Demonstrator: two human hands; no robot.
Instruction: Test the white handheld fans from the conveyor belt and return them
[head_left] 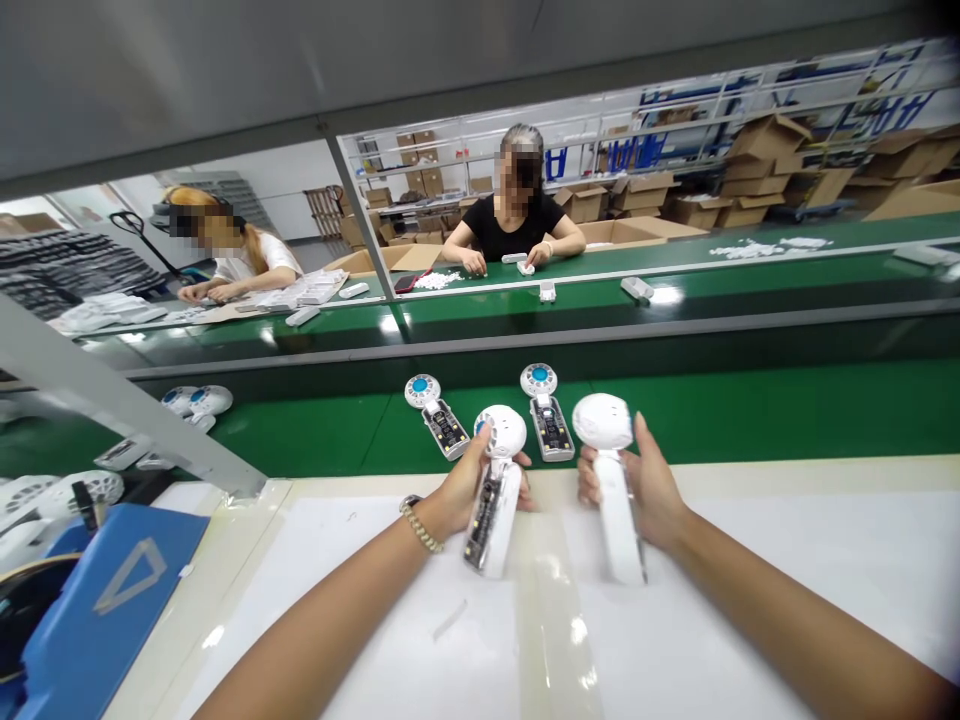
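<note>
My left hand grips a white handheld fan by its neck. The handle of that fan is open on one side and shows a dark circuit board. In my right hand is a second white handheld fan, its smooth handle pointing down and slightly blurred. Both fans are raised over the white work surface. Just beyond, on the green belt, lie two more handheld fans, one on the left and one on the right, with blue centres and exposed boards in their handles.
A blue bin with white fan parts stands at left beside a slanted metal post. More fans lie on the belt behind it. Two people sit across at a second green line. An overhead panel spans the top.
</note>
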